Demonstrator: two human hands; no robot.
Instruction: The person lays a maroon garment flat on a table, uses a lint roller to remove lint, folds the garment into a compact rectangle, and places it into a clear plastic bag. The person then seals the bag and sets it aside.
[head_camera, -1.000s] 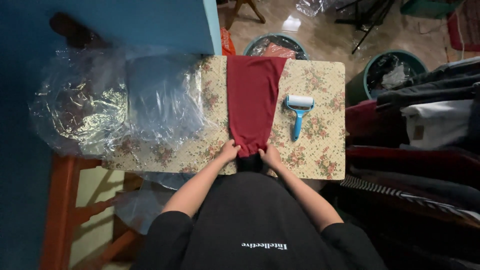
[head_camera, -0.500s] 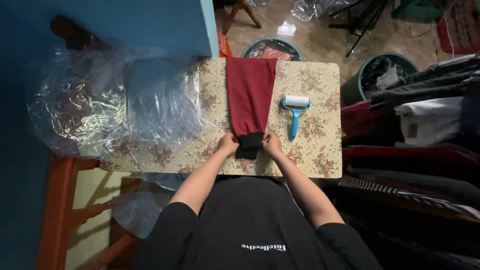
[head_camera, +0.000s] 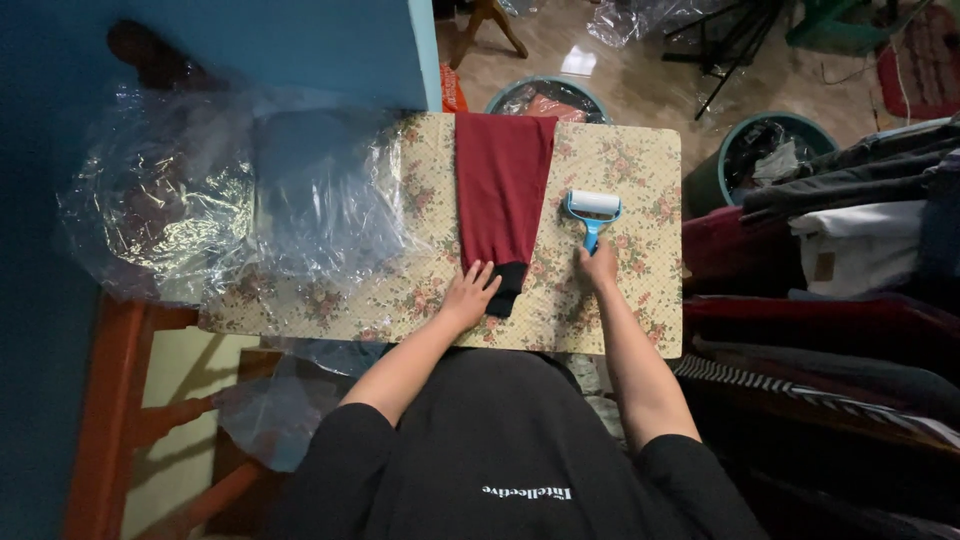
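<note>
A board covered in floral quilted cloth (head_camera: 640, 190) fills the middle of the scene. On its left part lies a big heap of crumpled clear plastic sheeting (head_camera: 220, 200), spilling over the left edge and hiding that side of the board. To the right, just beside the board's right edge, a stack of folded clothes (head_camera: 840, 250) in dark, white and red rises like a wall. Beyond the far edge stand two round teal tubs (head_camera: 545, 95), one at the middle and one farther right, on a wet-looking floor.

A long dark red garment (head_camera: 503, 180) lies straight down the board's middle, from the far edge to a black cuff near the person. The left hand (head_camera: 470, 295) rests flat and open, fingers spread, on the board at the left of that cuff, fingertips touching the red fabric. A blue-handled lint roller (head_camera: 592, 212) lies just right of the garment, roller end far. The right hand (head_camera: 600, 268) is curled around the near end of its handle.

Bare floral cloth stays free right of the roller and along the near edge.
</note>
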